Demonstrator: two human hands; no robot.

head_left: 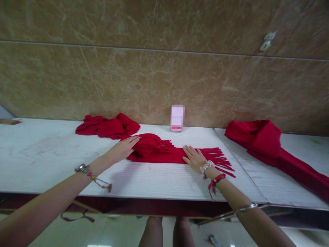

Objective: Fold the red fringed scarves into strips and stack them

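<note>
Side by side, a person's two bare hands work a fringed red scarf (pixel 168 156) spread lengthwise along the middle of a white counter (pixel 164 181). The left hand (pixel 124 149), a ring on one finger, lies over the scarf's bunched left end; its fingers are extended, though whether they grip any cloth cannot be told. The right hand (pixel 194 158) presses palm down on the flat stretch beside the right-hand fringe, its fingers open and the thumb apart.

Toward the back edge, a crumpled red cloth (pixel 110 127) lies just beyond the left hand, while a blurred pink upright object (pixel 177 118) stands near the wall (pixel 154 82), beyond the scarf. Across the counter's seam, a long red cloth (pixel 264 144) is folded over near the back edge and trails toward the near right corner. A brown object (pixel 10 121) sits by the back edge at far left. Beads and a silver band circle the left wrist; a pale scrunchie (pixel 207 168), red cord (pixel 217 180) and silver bangle (pixel 246 208) mark the right arm.
</note>
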